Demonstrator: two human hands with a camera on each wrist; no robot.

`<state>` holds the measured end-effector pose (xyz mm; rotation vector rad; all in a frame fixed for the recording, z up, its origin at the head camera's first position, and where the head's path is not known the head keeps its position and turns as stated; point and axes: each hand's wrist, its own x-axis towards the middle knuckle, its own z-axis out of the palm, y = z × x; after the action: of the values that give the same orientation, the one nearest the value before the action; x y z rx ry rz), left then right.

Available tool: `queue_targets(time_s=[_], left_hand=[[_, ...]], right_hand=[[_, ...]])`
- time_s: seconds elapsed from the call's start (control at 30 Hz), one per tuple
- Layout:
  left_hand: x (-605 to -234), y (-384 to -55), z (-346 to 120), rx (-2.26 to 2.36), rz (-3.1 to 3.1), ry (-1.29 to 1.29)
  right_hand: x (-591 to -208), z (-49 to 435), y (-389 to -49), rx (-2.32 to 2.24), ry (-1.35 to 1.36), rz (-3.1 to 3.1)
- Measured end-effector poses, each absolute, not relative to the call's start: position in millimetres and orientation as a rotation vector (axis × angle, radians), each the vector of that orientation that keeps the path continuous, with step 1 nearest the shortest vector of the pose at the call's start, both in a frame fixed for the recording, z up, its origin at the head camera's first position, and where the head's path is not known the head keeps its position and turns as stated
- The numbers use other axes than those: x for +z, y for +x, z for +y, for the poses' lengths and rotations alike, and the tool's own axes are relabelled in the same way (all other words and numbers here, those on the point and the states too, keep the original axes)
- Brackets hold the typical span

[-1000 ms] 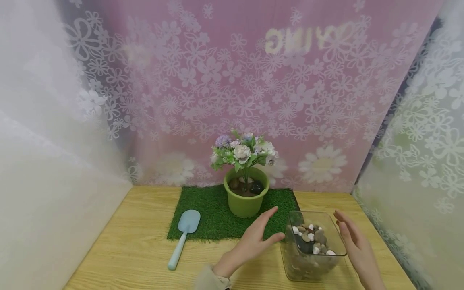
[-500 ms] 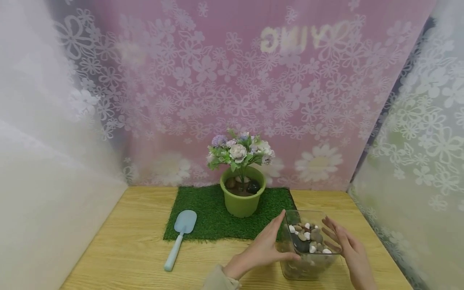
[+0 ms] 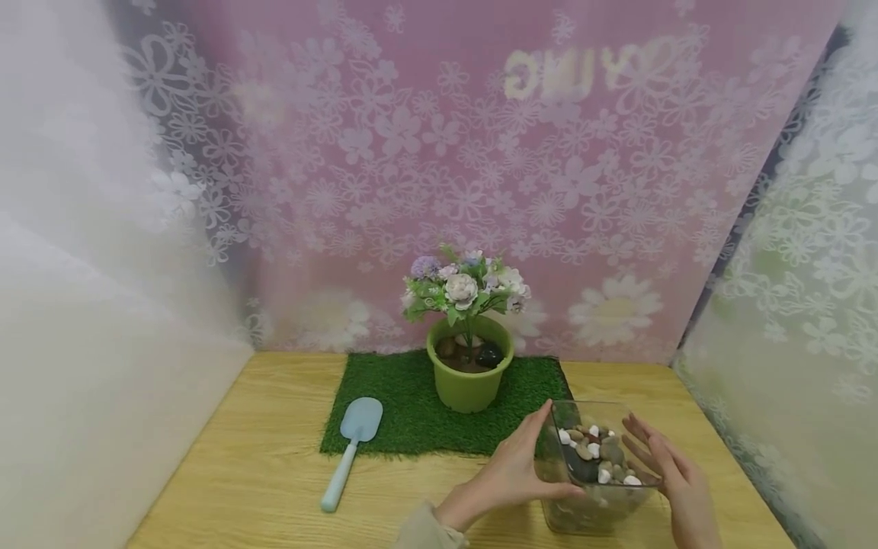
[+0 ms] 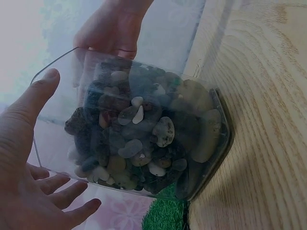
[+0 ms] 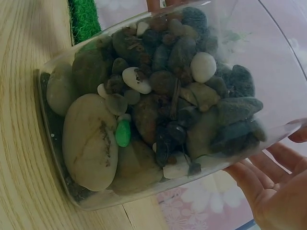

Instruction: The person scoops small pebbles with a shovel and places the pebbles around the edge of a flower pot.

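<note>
A clear square-rimmed container stands on the table at the lower right of the head view, filled with stones in grey, brown, black and white. My left hand holds its left side, the thumb at the front near the rim and the fingers towards the back corner. On the opposite side, my right hand holds the right wall, its fingers seen partly through the clear side. In the right wrist view, a large pale stone and a small green stone show through the wall.
Behind the container, a green pot with artificial flowers stands on a grass mat. A light blue trowel lies at the left, its blade on the mat. Floral curtains enclose the wooden table.
Both hands have come in from beside the container to its walls, the left moving right and the right moving in from the right side. The container has not visibly moved on the table.
</note>
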<state>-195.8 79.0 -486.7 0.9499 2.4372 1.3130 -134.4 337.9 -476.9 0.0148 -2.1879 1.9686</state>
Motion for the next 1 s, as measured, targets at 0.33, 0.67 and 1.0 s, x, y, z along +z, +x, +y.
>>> queue_targets(time_s=[0.33,0.67,1.0], left_hand=[[-491,-195,76,1.335,2.475,0.933],[-487,-196,48,1.375,2.413,0.893],[-491,-200,18,1.424,2.424,0.902]], right_hand=[[-481,336,-136,1.999,0.075,-2.149],[-482,313,-140,1.979,-0.017,-2.179],[-481,283,-141,1.967,-0.067,-2.239]])
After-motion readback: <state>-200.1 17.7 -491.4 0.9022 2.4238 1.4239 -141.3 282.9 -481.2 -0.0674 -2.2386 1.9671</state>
